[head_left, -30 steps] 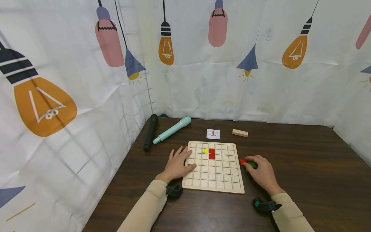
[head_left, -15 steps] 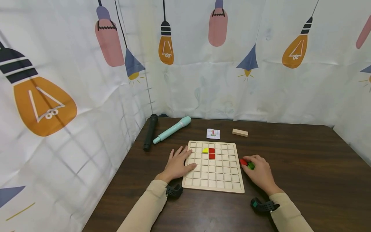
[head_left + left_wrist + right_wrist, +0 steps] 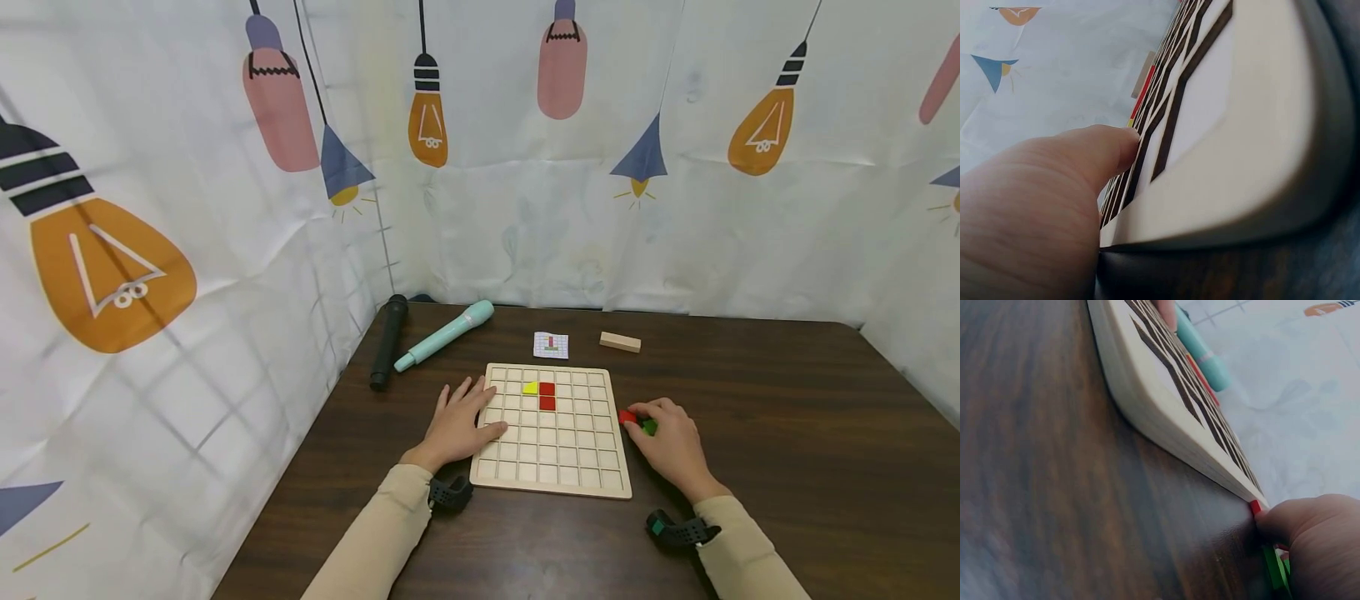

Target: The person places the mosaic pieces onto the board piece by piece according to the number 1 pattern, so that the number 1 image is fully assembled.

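A light wooden grid board lies on the dark table. Two red square tiles sit one below the other in its upper part, with a yellow piece beside the upper one. My left hand rests on the board's left edge, fingers spread and thumb over the grid. Just off the right edge, my right hand pinches a red tile between thumb and fingertips. Green pieces lie under that hand, partly hidden by it; the right wrist view shows one green piece below the thumb.
Behind the board lie a small card printed with a coloured grid pattern and a plain wooden block. A black microphone-shaped stick and a mint-green microphone lie at the back left. A lamp-print curtain hangs behind the table.
My right hand has shifted slightly left from over the green pieces to the red tile, which has turned a little between the fingertips. The left hand has stayed on the board.
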Tool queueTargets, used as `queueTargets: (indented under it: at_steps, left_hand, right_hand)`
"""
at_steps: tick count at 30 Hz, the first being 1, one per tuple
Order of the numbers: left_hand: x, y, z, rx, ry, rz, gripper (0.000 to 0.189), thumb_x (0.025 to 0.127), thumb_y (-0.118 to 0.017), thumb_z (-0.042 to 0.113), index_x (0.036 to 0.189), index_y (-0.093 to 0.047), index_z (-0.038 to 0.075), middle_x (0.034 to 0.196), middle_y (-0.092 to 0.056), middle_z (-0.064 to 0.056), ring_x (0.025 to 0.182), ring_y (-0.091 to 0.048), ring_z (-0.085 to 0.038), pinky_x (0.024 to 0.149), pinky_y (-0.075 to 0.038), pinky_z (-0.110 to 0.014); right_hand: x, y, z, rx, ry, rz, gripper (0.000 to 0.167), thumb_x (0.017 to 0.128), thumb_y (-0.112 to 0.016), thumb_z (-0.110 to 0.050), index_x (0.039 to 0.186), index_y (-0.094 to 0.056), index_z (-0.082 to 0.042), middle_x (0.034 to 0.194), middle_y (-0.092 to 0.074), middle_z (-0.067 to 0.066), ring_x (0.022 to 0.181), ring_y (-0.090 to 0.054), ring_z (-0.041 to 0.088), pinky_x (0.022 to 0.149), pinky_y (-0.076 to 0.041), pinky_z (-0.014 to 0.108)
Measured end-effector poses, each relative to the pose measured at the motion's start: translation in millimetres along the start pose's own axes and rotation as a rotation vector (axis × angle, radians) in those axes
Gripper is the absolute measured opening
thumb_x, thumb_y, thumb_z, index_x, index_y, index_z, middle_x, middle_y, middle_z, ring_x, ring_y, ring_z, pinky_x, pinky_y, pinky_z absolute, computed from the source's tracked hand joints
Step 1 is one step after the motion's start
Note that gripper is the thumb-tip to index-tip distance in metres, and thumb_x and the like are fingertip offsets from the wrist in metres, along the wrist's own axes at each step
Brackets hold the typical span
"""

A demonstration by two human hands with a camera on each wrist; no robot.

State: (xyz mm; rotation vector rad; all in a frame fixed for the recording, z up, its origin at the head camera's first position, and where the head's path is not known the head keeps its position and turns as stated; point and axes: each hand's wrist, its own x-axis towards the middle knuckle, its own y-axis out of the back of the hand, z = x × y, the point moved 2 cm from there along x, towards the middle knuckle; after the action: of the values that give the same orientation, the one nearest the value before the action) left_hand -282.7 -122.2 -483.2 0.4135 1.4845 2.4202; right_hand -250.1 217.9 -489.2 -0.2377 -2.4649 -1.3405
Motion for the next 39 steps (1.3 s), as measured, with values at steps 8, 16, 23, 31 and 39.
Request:
queueTargets:
  at_steps: [8, 16, 23, 31, 39]
  left_hand:
    - [0.0, 0.6, 1.6, -0.014, 0.003, -0.005, 0.070, 0.094, -0.057, 0.053, 0.151, -0.040, 0.016, 0.160, -0.025, -0.008, 0.149, -0.015, -0.031, 0.118, 0.000, -0.057]
    - [0.1, -0.1, 1.6, -0.008, 0.006, -0.009, 0.070, 0.094, -0.056, 0.053, 0.151, -0.040, 0.016, 0.160, -0.025, -0.008, 0.149, -0.015, -0.031, 0.118, 0.000, -0.057]
    - [-0.5, 0.4, 1.4, -0.008, 0.008, -0.004, 0.070, 0.094, -0.057, 0.053, 0.151, -0.040, 0.016, 0.160, -0.025, -0.008, 0.149, -0.015, -0.031, 0.118, 0.000, -0.057]
    - [-0.9, 0.8, -0.3, -0.002, 0.014, -0.002, 0.070, 0.093, -0.057, 0.053, 0.151, -0.041, 0.017, 0.160, -0.025, -0.007, 0.149, -0.015, -0.030, 0.118, -0.001, -0.058]
    - [0.1, -0.4, -1.1, -0.001, 0.016, -0.003, 0.070, 0.093, -0.056, 0.054, 0.151, -0.041, 0.018, 0.160, -0.025, -0.007, 0.149, -0.014, -0.029, 0.118, -0.001, -0.057]
  right_hand:
    - [-0.5, 1, 2, 0.007, 0.004, 0.021, 0.024, 0.087, -0.074, -0.021, 0.106, -0.074, -0.006, 0.106, -0.061, 0.013, 0.097, -0.052, 0.034, 0.084, -0.041, 0.055]
    - [-2.0, 3, -1, 0.014, 0.039, 0.089, 0.027, 0.086, -0.076, -0.020, 0.108, -0.072, -0.006, 0.106, -0.064, 0.015, 0.096, -0.053, 0.034, 0.082, -0.040, 0.056]
    - [-1.5, 3, -9, 0.079, 0.082, 0.163, 0.030, 0.085, -0.076, -0.016, 0.112, -0.071, -0.004, 0.106, -0.066, 0.015, 0.096, -0.054, 0.034, 0.083, -0.039, 0.056]
    - [1.8, -10, -27, 0.121, 0.106, 0.174, 0.032, 0.084, -0.078, -0.018, 0.113, -0.072, -0.004, 0.104, -0.067, 0.011, 0.097, -0.055, 0.031, 0.085, -0.041, 0.051]
    - [0.9, -20, -40, 0.125, 0.096, 0.125, 0.027, 0.086, -0.076, -0.021, 0.110, -0.074, -0.008, 0.105, -0.066, 0.007, 0.096, -0.056, 0.025, 0.079, -0.046, 0.046]
